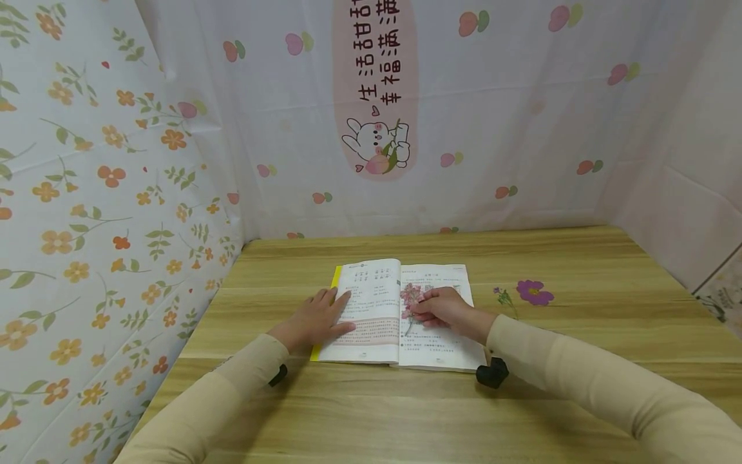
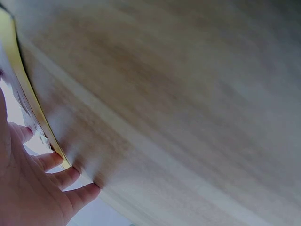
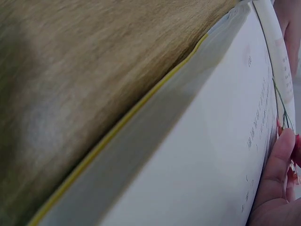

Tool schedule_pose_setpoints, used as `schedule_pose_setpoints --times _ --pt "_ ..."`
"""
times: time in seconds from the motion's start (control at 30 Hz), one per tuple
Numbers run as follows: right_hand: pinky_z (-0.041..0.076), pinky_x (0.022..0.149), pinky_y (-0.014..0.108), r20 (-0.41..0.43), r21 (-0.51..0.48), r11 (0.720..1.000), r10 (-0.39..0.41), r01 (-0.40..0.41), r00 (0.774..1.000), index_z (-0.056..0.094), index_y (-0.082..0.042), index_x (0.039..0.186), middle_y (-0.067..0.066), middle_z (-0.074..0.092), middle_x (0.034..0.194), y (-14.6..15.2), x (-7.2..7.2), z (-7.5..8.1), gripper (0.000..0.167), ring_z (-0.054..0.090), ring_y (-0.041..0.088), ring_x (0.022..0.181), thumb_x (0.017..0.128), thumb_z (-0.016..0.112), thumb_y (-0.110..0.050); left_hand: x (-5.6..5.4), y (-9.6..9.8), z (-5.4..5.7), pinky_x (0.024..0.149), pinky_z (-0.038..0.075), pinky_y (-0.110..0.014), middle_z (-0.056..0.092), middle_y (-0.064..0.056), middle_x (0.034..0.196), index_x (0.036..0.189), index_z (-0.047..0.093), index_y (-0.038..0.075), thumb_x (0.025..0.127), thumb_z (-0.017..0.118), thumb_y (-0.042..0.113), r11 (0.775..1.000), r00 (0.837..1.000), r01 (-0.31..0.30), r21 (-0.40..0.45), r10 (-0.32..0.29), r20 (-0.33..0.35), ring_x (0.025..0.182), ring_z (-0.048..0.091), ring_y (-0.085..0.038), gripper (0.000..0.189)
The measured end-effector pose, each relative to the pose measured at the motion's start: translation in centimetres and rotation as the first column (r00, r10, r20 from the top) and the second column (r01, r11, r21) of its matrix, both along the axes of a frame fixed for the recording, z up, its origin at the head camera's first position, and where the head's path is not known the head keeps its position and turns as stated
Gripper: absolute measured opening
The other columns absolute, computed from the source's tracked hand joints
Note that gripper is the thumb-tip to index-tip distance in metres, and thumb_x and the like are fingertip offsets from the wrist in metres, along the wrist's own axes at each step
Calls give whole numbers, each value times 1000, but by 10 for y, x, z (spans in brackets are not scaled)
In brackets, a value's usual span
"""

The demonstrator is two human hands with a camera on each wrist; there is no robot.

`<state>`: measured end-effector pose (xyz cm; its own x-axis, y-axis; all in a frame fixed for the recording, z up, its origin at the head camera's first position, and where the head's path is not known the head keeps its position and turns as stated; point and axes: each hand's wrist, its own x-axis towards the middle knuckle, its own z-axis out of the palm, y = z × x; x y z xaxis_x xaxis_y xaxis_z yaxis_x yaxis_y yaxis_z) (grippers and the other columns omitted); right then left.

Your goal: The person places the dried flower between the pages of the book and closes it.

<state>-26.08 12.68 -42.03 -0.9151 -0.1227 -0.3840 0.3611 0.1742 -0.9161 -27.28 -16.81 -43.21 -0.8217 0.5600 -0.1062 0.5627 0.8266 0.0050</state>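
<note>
An open book [image 1: 371,351] with printed pages and a yellow cover edge lies on the table. My left hand [image 1: 313,320] rests spread on its left page, fingers extended; in the left wrist view its fingertips reach the yellow edge [image 2: 40,110]. Over the right page, my right hand [image 1: 449,311] pinches a sprig of pink flowers [image 1: 410,295] between thumb and fingers. The thin stem points toward the front of the page. In the right wrist view, the thumb [image 3: 281,153] overlaps the red-pink petals [image 3: 297,151], and the green stem [image 3: 283,101] shows above it.
A purple flower [image 1: 536,293] and a small green sprig with a purple bloom [image 1: 503,296] lie on the wooden table [image 1: 371,412], right of the book. Patterned cloth [image 1: 493,129] hangs behind the table, and flowered cloth [image 1: 116,245] hangs along its left side.
</note>
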Motion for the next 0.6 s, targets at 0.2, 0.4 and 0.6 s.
schedule_pose_setpoints --times 0.2,0.4,0.6 --pt "53 56 24 -9 57 998 8 -8 1000 53 3 105 10 72 80 -2 1 1 23 68 13 65 90 68 -5 0 0 0 103 34 -54 33 -21 149 154 27 10 96 43 61 1000 1000 -3 -2 3 4 134 33 -37 79" --pt "55 57 28 -42 170 985 49 -41 998 57 5 107 11 71 81 5 0 5 26 68 15 66 90 70 -10 -1 0 -1 103 34 -54 33 -21 148 154 26 9 96 43 61 1000 1000 1 0 -1 4 134 34 -37 79" --pt "55 59 31 -78 289 951 134 -106 988 66 4 104 11 70 82 19 -1 17 24 68 17 68 92 68 -16 -1 0 -1 103 34 -54 32 -22 150 154 26 10 96 42 61 1000 1000 -3 -6 3 7 135 32 -37 79"
